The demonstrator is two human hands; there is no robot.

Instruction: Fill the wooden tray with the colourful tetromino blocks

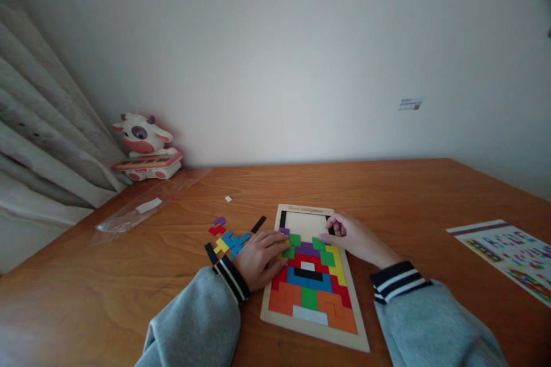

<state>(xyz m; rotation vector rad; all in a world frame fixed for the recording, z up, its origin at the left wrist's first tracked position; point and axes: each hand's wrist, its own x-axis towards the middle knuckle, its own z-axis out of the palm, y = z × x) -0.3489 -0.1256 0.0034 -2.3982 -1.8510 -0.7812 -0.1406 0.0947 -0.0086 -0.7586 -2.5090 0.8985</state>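
Note:
A wooden puzzle board [357, 339] lies on the table before me, its lower part filled with coloured block pieces and its top part bare. My left hand [258, 255] rests on the board's left edge, fingers stretched toward a green piece [294, 239]. My right hand [355, 236] sits at the board's upper right edge, fingers curled around a black piece [331, 230]. Several loose pieces [228, 241] in blue, yellow, red, purple and black lie just left of the board.
A cow-shaped toy [144, 149] stands at the back left by the curtain. A clear plastic bag [142, 209] lies near it. A printed sheet [512, 255] of patterns sits at the right. The brown wooden table [408, 195] meets the white wall.

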